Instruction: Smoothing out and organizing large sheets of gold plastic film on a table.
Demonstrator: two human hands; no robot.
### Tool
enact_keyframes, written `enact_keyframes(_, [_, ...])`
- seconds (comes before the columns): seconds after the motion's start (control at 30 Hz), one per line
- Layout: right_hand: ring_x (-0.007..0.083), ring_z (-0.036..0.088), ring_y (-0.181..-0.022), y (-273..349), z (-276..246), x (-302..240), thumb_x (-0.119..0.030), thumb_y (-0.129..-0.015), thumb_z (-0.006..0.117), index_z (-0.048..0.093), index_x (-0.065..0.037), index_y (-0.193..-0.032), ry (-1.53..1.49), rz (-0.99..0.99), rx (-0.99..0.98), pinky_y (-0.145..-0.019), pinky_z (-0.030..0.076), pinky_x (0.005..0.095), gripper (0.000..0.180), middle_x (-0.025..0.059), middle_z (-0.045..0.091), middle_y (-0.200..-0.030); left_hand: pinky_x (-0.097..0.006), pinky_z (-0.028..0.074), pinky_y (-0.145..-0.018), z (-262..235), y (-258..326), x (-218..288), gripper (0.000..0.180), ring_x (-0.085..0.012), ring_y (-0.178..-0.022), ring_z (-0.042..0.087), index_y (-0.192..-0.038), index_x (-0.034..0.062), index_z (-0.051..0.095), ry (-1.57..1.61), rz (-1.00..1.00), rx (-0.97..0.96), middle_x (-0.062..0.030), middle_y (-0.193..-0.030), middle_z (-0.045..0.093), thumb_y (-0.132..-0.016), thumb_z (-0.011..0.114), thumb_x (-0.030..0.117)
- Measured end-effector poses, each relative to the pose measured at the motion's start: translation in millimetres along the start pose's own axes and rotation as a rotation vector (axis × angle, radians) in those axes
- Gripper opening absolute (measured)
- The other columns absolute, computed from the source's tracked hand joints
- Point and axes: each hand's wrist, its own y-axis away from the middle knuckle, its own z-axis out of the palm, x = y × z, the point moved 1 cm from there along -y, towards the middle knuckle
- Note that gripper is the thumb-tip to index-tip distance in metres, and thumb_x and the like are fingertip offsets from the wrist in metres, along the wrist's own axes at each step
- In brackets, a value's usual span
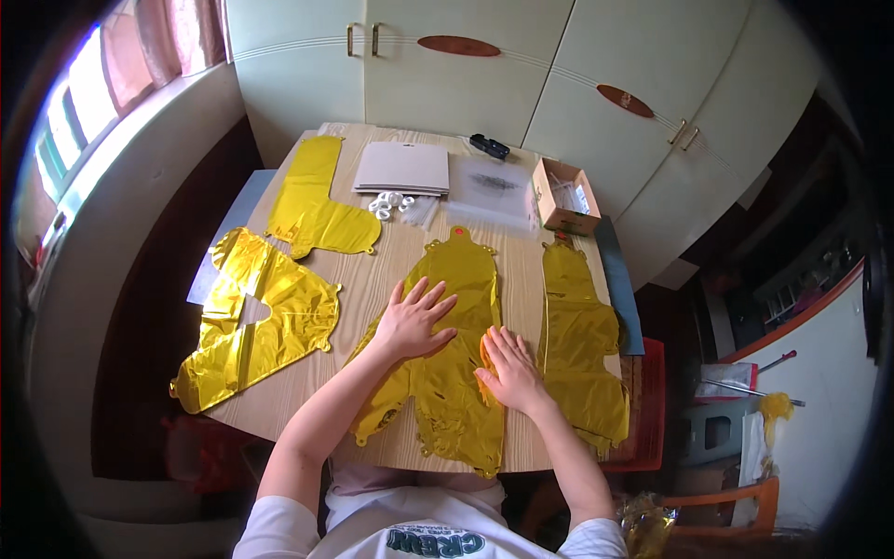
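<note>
Both hands, left hand (413, 320) and right hand (508, 365), lay flat, gripping nothing, on the gold foil balloon (452, 354); judged light, limp, slippery, best lifted by edges beyond the palms.

**Little bare table left between the foil shapes**

From my view, gold foil balloons (447, 354) cover most of the wooden table (368, 279). I see bare strips between them, widest left of the middle one. The far edge is crowded: grey card stack (402, 168), white rings (391, 203), clear sheet (492, 191), open cardboard box (566, 197), small black object (489, 145).
</note>
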Motion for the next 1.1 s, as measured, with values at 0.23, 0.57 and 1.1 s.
enact_keyframes(0.23, [0.0303,0.021,-0.147,3.9,5.7,6.1,-0.048,-0.098,0.044,0.034,-0.001,-0.147,0.046,0.009,0.017,-0.121,0.012,0.0460,0.069,0.0159,0.029,-0.156,-0.048,0.030,-0.112,-48.3,22.6,-5.6,0.073,-0.0323,-0.136,0.038,-0.142,0.0073,0.042,0.145,-0.247,-0.102,-0.0147,-0.146,0.042,-0.089,0.058,0.053])
enact_keyframes(0.57, [0.0309,0.020,-0.147,2.1,-2.0,0.7,-0.055,-0.095,0.048,0.036,-0.001,-0.146,-0.065,-0.023,0.042,-0.120,0.011,0.0486,0.076,0.0177,0.030,-0.155,-0.045,0.044,-0.093,-71.2,143.7,-4.5,0.060,-0.0320,-0.112,0.050,-0.106,0.0044,0.060,0.040,-0.677,-0.141,-0.0151,-0.116,0.052,-0.071,0.076,0.050])
enact_keyframes(1.1, [0.0316,0.042,-0.135,-32.1,-11.5,-50.1,-0.039,-0.091,0.062,0.052,-0.005,-0.135,-0.116,-0.336,0.146,-0.114,0.028,0.0510,0.056,0.0160,0.052,-0.139,-0.031,0.049,-0.065,-61.3,154.2,6.2,0.037,-0.0148,-0.070,0.058,-0.109,0.0003,0.054,0.989,-0.661,0.133,-0.0081,-0.077,0.062,-0.082,0.074,0.017])
